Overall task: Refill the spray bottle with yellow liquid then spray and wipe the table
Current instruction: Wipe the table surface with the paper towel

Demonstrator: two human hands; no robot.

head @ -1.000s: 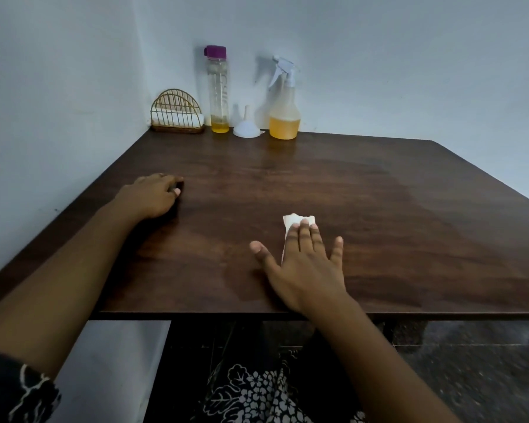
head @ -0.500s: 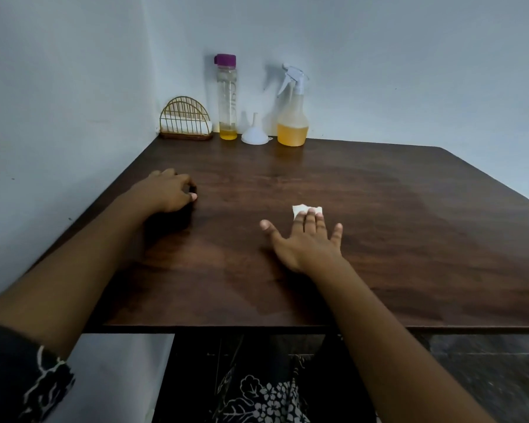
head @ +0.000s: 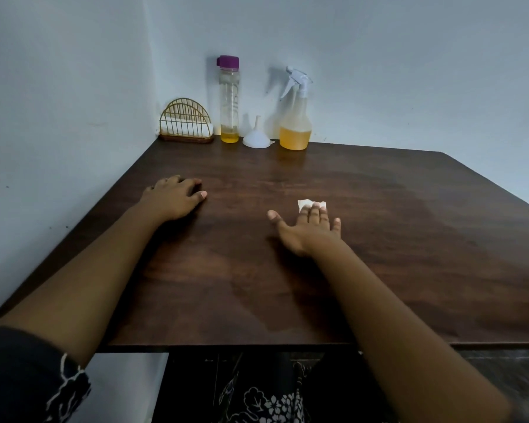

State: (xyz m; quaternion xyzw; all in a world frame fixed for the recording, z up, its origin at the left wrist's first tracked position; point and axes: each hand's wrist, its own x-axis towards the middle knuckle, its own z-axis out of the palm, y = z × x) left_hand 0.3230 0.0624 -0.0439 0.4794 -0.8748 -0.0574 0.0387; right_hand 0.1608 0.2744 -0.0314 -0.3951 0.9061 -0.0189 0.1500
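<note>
A dark wooden table [head: 379,254] fills the view. My right hand [head: 307,230] lies flat with straight fingers pressing a white tissue [head: 306,203] onto the middle of the table; only the tissue's far edge shows. My left hand [head: 174,196] rests on the table at the left, fingers loosely curled, holding nothing. At the back against the wall stand a spray bottle [head: 295,117] about a third full of yellow liquid, a white funnel [head: 256,137] upside down, and a tall clear bottle [head: 229,99] with a purple cap and a little yellow liquid.
A gold wire napkin holder [head: 185,123] sits in the back left corner. Walls close the table on the left and back. A darker damp-looking patch [head: 425,215] spreads over the table's right half. The near table edge [head: 257,348] runs above my lap.
My right hand has slid the tissue away from me toward the table's middle. The left hand has kept its place, and the camera has tilted slightly.
</note>
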